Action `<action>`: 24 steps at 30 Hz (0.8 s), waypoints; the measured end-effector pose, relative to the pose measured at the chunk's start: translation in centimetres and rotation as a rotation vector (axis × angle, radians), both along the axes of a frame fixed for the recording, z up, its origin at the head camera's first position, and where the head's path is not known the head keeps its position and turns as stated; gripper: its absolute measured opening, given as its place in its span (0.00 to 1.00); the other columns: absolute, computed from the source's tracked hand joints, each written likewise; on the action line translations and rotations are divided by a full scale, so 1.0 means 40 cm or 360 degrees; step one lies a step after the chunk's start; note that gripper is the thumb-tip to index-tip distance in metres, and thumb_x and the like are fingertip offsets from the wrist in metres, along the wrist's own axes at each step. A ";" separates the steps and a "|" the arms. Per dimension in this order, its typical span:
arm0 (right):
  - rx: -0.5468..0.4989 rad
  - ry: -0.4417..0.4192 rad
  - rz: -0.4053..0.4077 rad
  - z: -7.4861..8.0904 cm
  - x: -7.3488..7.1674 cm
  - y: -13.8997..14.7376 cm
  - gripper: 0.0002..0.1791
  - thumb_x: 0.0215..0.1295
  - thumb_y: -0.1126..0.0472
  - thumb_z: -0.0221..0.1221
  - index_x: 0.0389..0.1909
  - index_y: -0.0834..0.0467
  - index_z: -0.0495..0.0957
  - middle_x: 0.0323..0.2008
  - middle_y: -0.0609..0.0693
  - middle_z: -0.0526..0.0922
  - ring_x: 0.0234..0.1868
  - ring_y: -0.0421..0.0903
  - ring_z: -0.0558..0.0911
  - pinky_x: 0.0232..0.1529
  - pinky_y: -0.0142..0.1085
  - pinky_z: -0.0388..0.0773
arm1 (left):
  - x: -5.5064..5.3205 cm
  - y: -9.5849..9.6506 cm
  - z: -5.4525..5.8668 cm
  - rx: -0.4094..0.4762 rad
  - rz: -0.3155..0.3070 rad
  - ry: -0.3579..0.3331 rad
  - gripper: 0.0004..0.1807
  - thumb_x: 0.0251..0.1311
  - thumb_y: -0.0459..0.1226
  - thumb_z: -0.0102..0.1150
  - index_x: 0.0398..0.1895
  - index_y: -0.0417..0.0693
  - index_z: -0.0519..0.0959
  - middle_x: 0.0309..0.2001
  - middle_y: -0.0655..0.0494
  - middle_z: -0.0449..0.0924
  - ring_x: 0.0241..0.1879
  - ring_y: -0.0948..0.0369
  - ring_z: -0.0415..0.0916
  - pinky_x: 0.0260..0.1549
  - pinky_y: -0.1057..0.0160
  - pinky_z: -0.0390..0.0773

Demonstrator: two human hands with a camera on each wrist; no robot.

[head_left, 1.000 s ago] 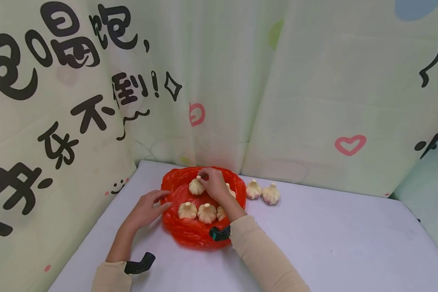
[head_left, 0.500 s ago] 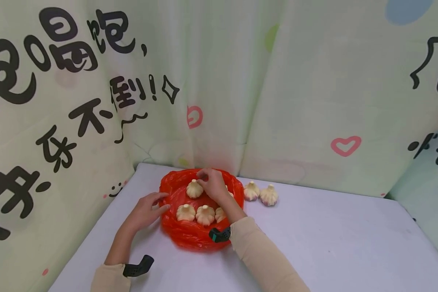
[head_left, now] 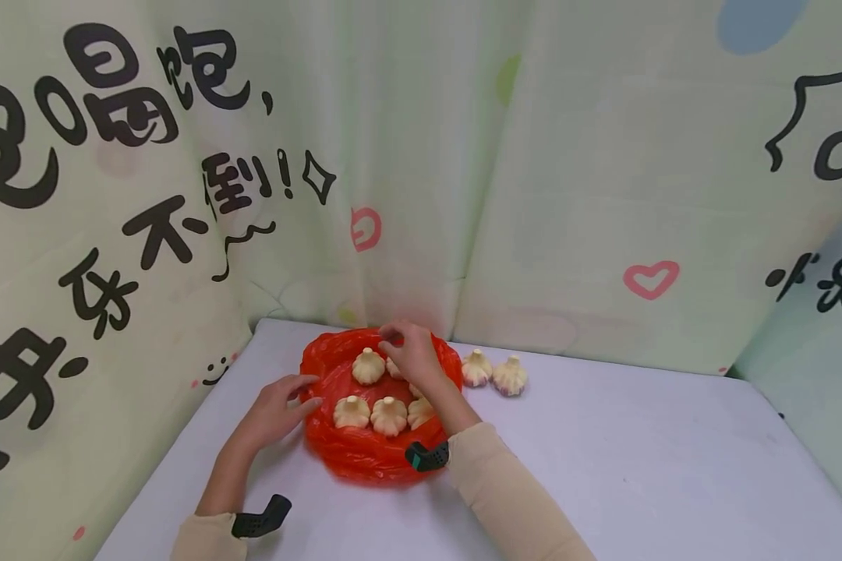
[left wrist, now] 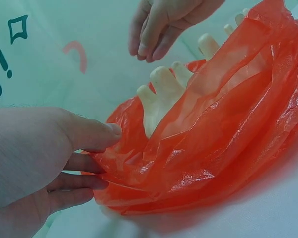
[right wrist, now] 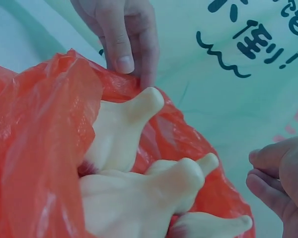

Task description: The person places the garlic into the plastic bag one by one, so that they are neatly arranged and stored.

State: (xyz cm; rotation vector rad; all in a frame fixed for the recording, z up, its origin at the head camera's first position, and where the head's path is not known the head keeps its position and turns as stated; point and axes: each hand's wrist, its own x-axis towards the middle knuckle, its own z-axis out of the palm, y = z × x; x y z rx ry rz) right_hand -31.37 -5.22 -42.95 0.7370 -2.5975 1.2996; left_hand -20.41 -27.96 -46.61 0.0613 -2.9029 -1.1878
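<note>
Several pale garlic bulbs (head_left: 389, 417) stand inside a red plastic bag (head_left: 365, 460) with its mouth spread wide. My left hand (head_left: 275, 411) touches the bag's left rim, thumb and fingers apart; the left wrist view shows its thumb (left wrist: 97, 133) lying by the red film. Over the far side of the bag hangs my right hand (head_left: 415, 354), its fingers loosely bent and holding nothing. Just left of those fingers one garlic bulb (head_left: 368, 367) stands upright in the bag. Another bulb is partly hidden behind the right hand, and others by its wrist.
Two more garlic bulbs, one (head_left: 476, 368) next to the other (head_left: 510, 377), stand on the white table (head_left: 617, 467) right of the bag. A printed curtain (head_left: 561, 195) closes off the back and sides. Each wrist bears a black device (head_left: 262, 517).
The right hand has let go of the garlic bulb at the back left of the bag and drawn slightly away from it. The left hand stays at the rim. The head view has shifted slightly.
</note>
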 end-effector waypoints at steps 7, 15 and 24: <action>-0.0119 0.0022 0.0056 0.009 0.011 0.038 0.11 0.61 0.68 0.63 0.44 0.65 0.82 0.42 0.57 0.84 0.44 0.51 0.82 0.48 0.41 0.84 | 0.007 -0.008 -0.008 -0.0017 -0.0032 0.0001 0.26 0.64 0.42 0.59 0.64 0.46 0.71 0.62 0.42 0.72 0.60 0.44 0.71 0.50 0.49 0.82; -0.0157 0.0100 -0.0015 0.013 0.028 0.086 0.09 0.60 0.67 0.64 0.42 0.62 0.82 0.40 0.55 0.84 0.43 0.50 0.82 0.46 0.38 0.84 | 0.014 -0.012 -0.006 -0.0037 -0.0051 0.0000 0.27 0.63 0.43 0.59 0.65 0.45 0.70 0.62 0.41 0.72 0.59 0.43 0.71 0.49 0.49 0.82; -0.0171 0.0039 -0.0143 0.019 0.060 0.155 0.10 0.62 0.66 0.63 0.45 0.58 0.82 0.43 0.57 0.85 0.44 0.48 0.83 0.47 0.39 0.84 | 0.004 -0.002 -0.012 -0.0059 -0.0075 -0.0005 0.28 0.63 0.42 0.60 0.65 0.44 0.69 0.62 0.39 0.71 0.59 0.42 0.71 0.48 0.49 0.83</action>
